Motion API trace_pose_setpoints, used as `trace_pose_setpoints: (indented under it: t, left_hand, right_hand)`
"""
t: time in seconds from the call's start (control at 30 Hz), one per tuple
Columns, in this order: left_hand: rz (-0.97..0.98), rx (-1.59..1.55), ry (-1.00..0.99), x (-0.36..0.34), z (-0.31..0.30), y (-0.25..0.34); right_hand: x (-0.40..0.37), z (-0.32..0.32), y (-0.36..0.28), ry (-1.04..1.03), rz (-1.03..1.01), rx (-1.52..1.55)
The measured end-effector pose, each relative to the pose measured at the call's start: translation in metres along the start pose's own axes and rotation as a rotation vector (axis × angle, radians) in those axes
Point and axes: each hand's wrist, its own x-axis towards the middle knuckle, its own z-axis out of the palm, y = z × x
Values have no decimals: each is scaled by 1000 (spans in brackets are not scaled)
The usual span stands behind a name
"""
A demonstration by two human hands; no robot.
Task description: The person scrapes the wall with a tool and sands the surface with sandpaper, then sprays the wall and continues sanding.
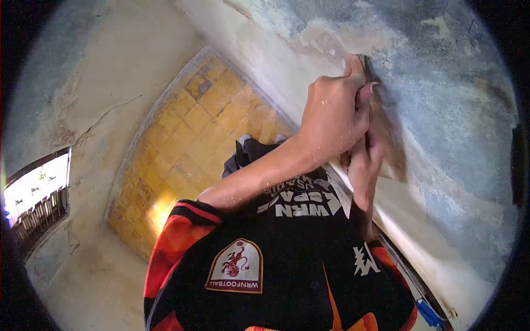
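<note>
1. Up against the patchy blue-and-white plaster wall (447, 105), both bare hands are bunched close together. The surface looks worn, with a dull brownish patch (326, 45) right near the fingertips.
2. The left hand (335, 105) is curled closed, fingertips at the wall, and seems to be gripping a thin greyish-brown piece (362, 58). Only a sliver of edge pokes out, so no clue from me whether it's a blade, a block or whatever.
3. The right hand (368, 157) sits just below it in the view, nearer the body and partly covered. Fingers look bent, but I can't tell if they've got hold of anything.
4. Step in hand, my read: scraping or rubbing the plaster. The piece looks to be right at the wall, and the pale specks on the left hand and forearm kinda fit.
5. Next stroke, imo, calls for steady pressure and a flat angle, so the edge doesn't dig in or slip.
6. Containers: none I can make out. There's a bright blue item (428, 313) down at lower right, but it's too small to say if it holds anything.
7. Behind all that: yellow square-tiled floor (187, 160) and a bright barred window (40, 193).
</note>
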Motion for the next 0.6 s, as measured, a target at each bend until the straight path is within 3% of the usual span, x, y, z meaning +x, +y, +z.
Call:
trace_pose_setpoints:
  t: [0.1,0.23,0.37,0.53,0.6]
  left_hand:
    - [111,-30,33,-5,8,-5]
    - [-10,-6,25,3,-2,-2]
    - [81,-25,67,-2,4,-2]
    - [-29,-31,2,4,-9,4]
    - [5,0,46,11,-8,3]
  right_hand:
    - [-3,4,-11,22,33,1]
    - [2,0,-11,-57,65,-9]
    - [0,-5,-10,-73,25,-46]
    - [-1,1,-23,-85,132,43]
    - [13,1,-19,-107,42,-14]
